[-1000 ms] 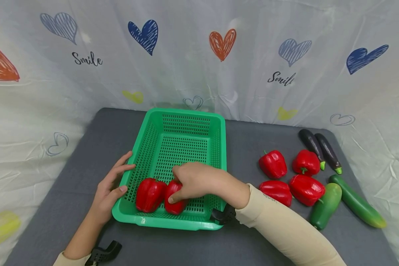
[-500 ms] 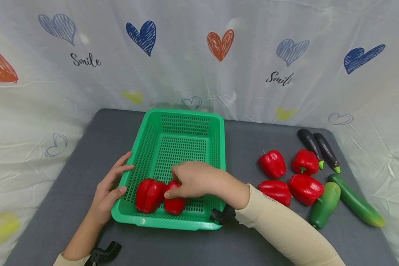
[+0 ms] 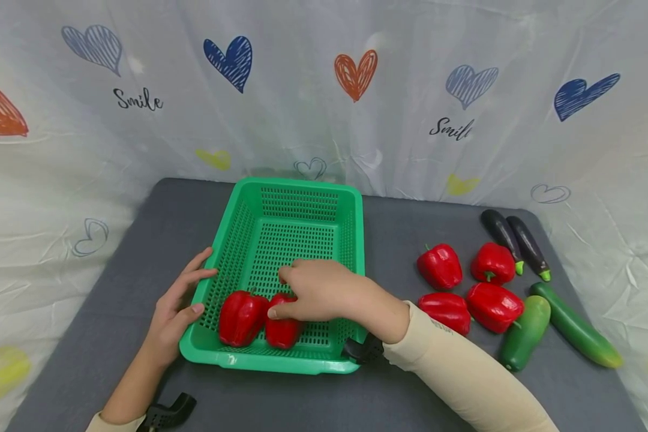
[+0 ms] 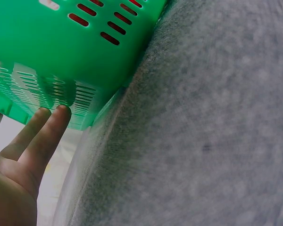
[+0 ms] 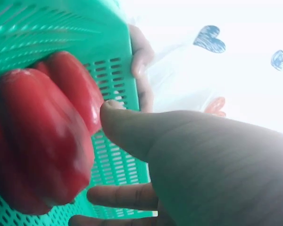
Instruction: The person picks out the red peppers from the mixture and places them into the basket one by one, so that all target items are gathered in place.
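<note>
Two red bell peppers lie side by side at the near end of a green plastic basket (image 3: 297, 228). Over the right-hand pepper (image 3: 282, 331) is my right hand (image 3: 321, 291), its thumb and fingers spread apart. In the right wrist view that pepper (image 5: 42, 136) shows no fingers closed round it; whether a fingertip still touches it I cannot tell. The other pepper (image 3: 242, 319) lies to its left, against the basket's side. My left hand (image 3: 175, 309) rests on the basket's left rim with straight fingers. The left wrist view has its fingertips (image 4: 61, 113) at the perforated outer wall.
Right of the basket several more red bell peppers (image 3: 495, 307) lie on the grey tabletop (image 3: 399, 234). Beyond them are two eggplants (image 3: 528, 247). A short green cucumber-like vegetable (image 3: 525, 333) and a longer cucumber (image 3: 578, 327) lie farther right. A heart-printed curtain (image 3: 302, 120) hangs behind.
My right thumb has come up off the right-hand pepper and the hand has risen slightly. That pepper stays in the basket. My left hand keeps its place on the rim.
</note>
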A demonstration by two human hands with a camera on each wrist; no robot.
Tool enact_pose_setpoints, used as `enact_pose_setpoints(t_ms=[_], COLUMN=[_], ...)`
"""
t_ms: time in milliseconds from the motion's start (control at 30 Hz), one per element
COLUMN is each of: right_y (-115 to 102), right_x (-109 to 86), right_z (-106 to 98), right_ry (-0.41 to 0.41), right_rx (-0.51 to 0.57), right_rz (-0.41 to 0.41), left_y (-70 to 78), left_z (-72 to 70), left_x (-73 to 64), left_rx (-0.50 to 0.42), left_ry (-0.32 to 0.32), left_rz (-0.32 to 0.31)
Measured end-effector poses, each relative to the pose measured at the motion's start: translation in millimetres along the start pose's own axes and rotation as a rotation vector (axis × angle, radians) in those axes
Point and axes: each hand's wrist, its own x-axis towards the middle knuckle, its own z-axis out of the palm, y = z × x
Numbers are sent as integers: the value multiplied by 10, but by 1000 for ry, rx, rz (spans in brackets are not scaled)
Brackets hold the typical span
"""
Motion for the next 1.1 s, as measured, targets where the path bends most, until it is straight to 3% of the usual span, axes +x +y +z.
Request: enact_pose_setpoints(t_ms=[533, 867, 1100], right_y=[-14, 99, 211], right_x=[-237, -500, -716], right_z=[-136, -212, -212], right_ry=[131, 220, 325], right_rx=[-29, 76, 161], right_rz=[21, 84, 159], left_y=[-10, 3, -6], left_z=[-19, -17, -9], left_x=[-13, 6, -14], left_rx=[-2, 5, 6], left_ry=[4, 8, 6], left_rz=[2, -3, -14])
